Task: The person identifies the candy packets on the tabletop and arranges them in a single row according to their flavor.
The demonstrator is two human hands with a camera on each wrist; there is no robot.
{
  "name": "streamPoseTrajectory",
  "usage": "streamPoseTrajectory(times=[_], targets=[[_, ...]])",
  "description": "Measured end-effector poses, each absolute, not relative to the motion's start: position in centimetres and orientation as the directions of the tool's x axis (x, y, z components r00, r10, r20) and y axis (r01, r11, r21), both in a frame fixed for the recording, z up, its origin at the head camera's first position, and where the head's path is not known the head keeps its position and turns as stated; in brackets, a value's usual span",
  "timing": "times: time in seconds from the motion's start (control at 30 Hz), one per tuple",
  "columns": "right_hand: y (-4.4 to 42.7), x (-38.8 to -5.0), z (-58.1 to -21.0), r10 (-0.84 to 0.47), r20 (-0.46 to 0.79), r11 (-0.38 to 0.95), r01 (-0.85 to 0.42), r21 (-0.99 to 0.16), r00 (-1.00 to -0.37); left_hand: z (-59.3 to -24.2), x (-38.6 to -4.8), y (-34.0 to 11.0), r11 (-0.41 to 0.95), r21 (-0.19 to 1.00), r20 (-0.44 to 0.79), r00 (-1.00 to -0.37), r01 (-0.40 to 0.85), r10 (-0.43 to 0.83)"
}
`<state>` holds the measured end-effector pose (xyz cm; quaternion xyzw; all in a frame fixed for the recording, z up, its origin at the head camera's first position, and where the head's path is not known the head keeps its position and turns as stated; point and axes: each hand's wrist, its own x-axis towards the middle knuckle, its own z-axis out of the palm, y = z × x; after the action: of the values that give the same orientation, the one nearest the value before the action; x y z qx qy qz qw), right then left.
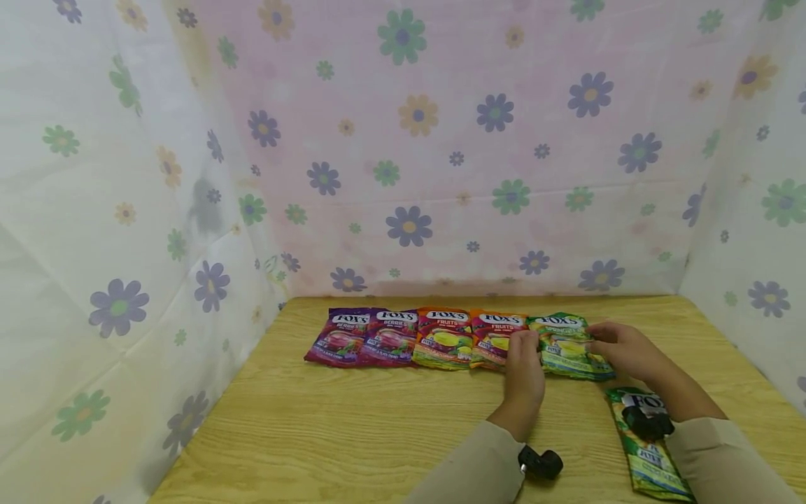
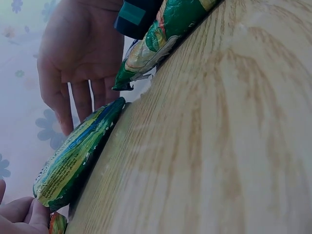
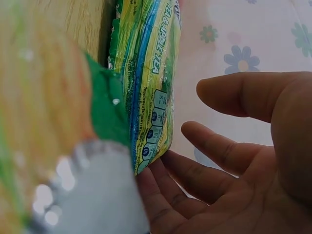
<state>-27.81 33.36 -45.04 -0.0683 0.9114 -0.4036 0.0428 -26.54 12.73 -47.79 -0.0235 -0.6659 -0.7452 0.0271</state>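
Observation:
A green Fox's candy bag [image 1: 563,348] lies at the right end of a row, between my two hands. My left hand [image 1: 524,371] is at its left side, over the edge of the neighbouring orange bag [image 1: 488,343]. In the left wrist view, the left fingertips [image 2: 29,214] touch the green bag's end. My right hand [image 1: 623,348] rests against its right side; the right wrist view shows the thumb apart from the bag and straight fingers touching its edge. A second green bag [image 1: 648,455] lies nearer, partly under the right wrist.
Left along the row lie another orange bag [image 1: 443,339] and two purple Fox's bags, one at the far left [image 1: 336,341] and one beside it [image 1: 388,341]. All are on a wooden table [image 1: 352,434], with flowered cloth [image 1: 466,154] behind and at both sides.

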Motion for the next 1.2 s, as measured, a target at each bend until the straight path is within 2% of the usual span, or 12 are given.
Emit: streamPoseTrajectory(times=[0.37,0.67,0.93,1.2], targets=[[33.7,-27.8,-44.9,-0.180,-0.058,0.677,-0.081,-0.731,-0.982,-48.3,-26.6,12.7,-0.157,0.980,0.121,-0.993,0.122,-0.012],[33.8,-27.9,-45.1,-0.173,-0.075,0.673,-0.063,-0.737,-0.982,-48.0,-26.5,13.0,-0.101,0.993,0.063,-0.998,0.065,-0.023],[34.3,-27.9,-45.4,-0.216,-0.064,0.662,-0.098,-0.744,-0.974,-48.5,-26.5,13.5,0.206,0.978,0.047,-0.999,0.043,-0.016],[34.5,-27.9,-45.8,-0.244,-0.078,0.645,-0.101,-0.758,-0.967,-48.5,-26.8,13.4,0.227,0.973,0.047,-0.999,0.047,0.004]])
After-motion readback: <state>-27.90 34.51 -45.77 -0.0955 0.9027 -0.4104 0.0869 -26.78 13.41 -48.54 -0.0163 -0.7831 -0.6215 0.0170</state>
